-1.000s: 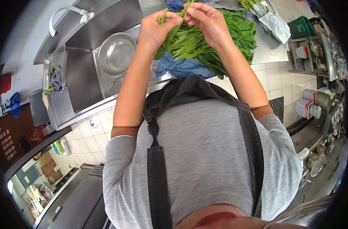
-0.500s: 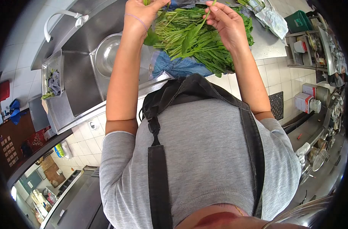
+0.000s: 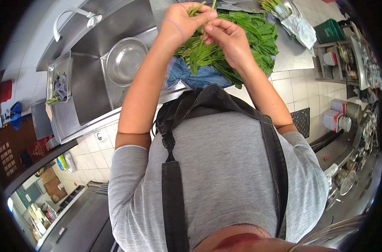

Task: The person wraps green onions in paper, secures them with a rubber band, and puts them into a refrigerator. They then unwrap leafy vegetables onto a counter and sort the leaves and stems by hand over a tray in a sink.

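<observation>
Green leafy stalks are pinched in my left hand (image 3: 186, 21), their cut ends showing above the fingers. My right hand (image 3: 228, 37) is beside it, its fingertips closed on a single green stem (image 3: 204, 37) that runs between both hands, with a leaf hanging below. Under and behind the hands lies a large pile of leafy greens (image 3: 258, 40), stems toward the left and leaves toward the right. The pile rests on blue cloth (image 3: 191, 75) at the counter's front edge.
A metal bowl (image 3: 126, 61) sits in the steel sink (image 3: 88, 80), below a white tap (image 3: 73, 12). At the left is a tray (image 3: 52, 84) with scraps. More stalks in wrapping (image 3: 298, 27) lie at the upper right, near a green bin (image 3: 329, 30).
The hands were together, then moved apart with a leafy stem in the right hand. Now they are together again, the stem between them.
</observation>
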Motion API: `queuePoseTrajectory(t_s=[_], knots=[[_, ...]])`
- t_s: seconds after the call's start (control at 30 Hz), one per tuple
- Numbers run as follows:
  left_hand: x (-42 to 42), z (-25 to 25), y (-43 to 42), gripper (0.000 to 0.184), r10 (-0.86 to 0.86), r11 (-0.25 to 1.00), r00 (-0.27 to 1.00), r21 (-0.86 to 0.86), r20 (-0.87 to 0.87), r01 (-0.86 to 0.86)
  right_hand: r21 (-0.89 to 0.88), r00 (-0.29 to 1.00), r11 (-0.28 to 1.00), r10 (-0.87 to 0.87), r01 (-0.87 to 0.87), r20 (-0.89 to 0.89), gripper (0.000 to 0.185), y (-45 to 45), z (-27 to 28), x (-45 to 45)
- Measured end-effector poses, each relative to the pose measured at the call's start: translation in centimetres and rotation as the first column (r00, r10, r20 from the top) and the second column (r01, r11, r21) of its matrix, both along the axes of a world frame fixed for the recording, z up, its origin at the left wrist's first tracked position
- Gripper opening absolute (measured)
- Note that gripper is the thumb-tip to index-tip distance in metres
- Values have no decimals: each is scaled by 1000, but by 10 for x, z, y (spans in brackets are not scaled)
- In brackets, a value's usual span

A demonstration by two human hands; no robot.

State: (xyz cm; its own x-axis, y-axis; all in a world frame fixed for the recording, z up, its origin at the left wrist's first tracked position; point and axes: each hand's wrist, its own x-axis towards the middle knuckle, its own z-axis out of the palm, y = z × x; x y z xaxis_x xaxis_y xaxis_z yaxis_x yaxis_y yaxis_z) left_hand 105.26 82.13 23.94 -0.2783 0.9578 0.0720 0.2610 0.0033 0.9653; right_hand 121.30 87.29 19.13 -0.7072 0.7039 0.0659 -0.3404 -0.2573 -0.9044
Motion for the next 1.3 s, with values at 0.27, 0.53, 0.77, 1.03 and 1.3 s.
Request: queuePoseTrajectory(t_s=[0.27,0.53,0.77,1.03,1.3], knots=[[-18,1,-37,23,101,992,990,-66,-100,-107,869,894,421,-444,258,-50,25,5,32,-7],[-14,-12,-117,30,187,930,921,-239,-343,-278,972,978,-125,-88,-200,190,18,13,36,-33],[-17,-38,-180,25,181,919,929,-281,-324,-277,835,963,491,39,-250,266,11,-47,-8,-62],[-124,-52,-265,20,209,974,916,-15,-343,-228,617,963,753,83,-229,256,2,-138,-14,-155],[-247,-13,-380,25,212,931,974,-321,84,-175,190,993,974,116,-119,31,13,-233,-5,-303]])
